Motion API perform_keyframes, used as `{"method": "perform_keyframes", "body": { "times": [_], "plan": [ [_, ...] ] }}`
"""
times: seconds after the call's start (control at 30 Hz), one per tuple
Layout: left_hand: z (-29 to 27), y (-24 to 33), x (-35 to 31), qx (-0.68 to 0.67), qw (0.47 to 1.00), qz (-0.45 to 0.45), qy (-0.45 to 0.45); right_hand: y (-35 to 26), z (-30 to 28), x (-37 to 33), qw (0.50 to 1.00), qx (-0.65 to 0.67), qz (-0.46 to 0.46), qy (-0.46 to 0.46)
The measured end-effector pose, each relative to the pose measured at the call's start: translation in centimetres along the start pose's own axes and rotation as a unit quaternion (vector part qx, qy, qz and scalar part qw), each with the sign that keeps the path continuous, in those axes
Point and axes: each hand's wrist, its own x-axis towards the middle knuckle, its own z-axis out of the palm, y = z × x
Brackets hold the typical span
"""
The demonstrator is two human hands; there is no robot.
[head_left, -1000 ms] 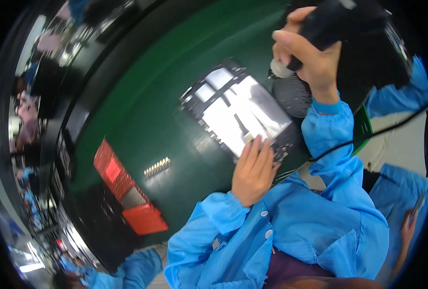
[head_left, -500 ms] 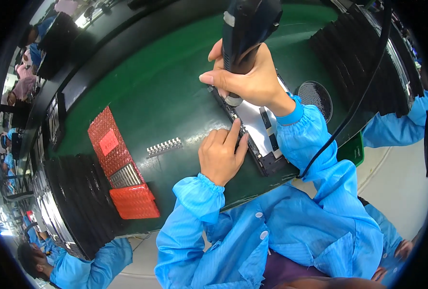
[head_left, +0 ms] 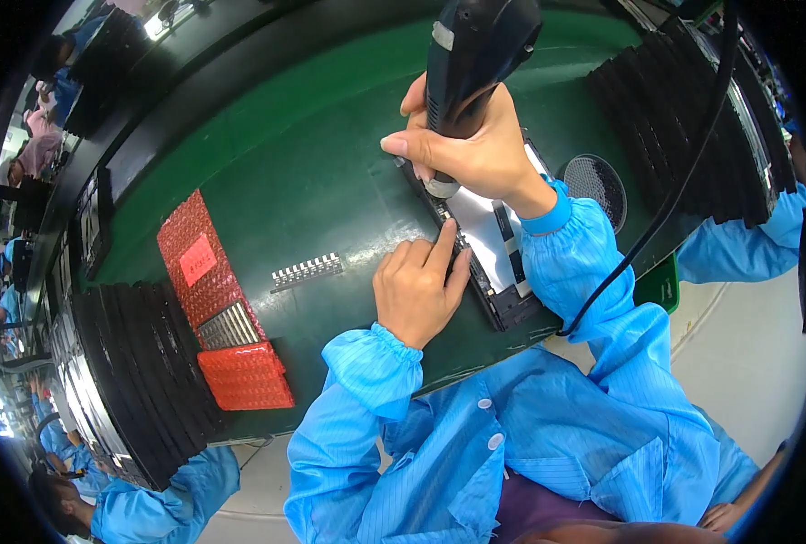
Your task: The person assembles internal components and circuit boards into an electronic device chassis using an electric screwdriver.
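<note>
swung from the mesh cup point(head_left: 595, 186) to the panel point(head_left: 477, 224) on the worktop point(head_left: 348, 195), the driver point(head_left: 477, 68) sits wrapped in the right hand point(head_left: 486, 152), loosely curled, empty left hand point(head_left: 414, 292) touching the panel's edge, work done hidden.

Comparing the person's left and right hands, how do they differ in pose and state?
The right hand grips a black handheld tool; the left hand grips no tool. The left hand points its index finger at the edge of a dark, flat device, while the right hand is curled. Both emerge from blue sleeves.
</note>
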Motion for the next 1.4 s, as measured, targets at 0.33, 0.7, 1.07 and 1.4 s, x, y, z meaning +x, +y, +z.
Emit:
{"method": "perform_keyframes", "body": {
  "times": [0.33,0.7,1.07,1.4],
  "plan": [
    [0.2,4.3,-2.4,-0.101,0.975,0.197,-0.009,0.9,1.7,-0.9,0.997,-0.015,-0.024,0.078],
    [1.4,-1.9,5.9,0.111,0.992,0.036,-0.038,-3.8,-4.3,-2.7,0.979,0.013,-0.071,0.193],
    [0.0,-13.1,13.9,0.392,0.906,-0.160,-0.013,0.2,-3.4,-6.7,0.986,0.091,0.044,0.131],
    [-22.9,-4.2,4.2,0.232,0.956,-0.178,-0.018,0.2,-5.8,-8.6,0.987,-0.025,0.031,0.158]
  ]
}}
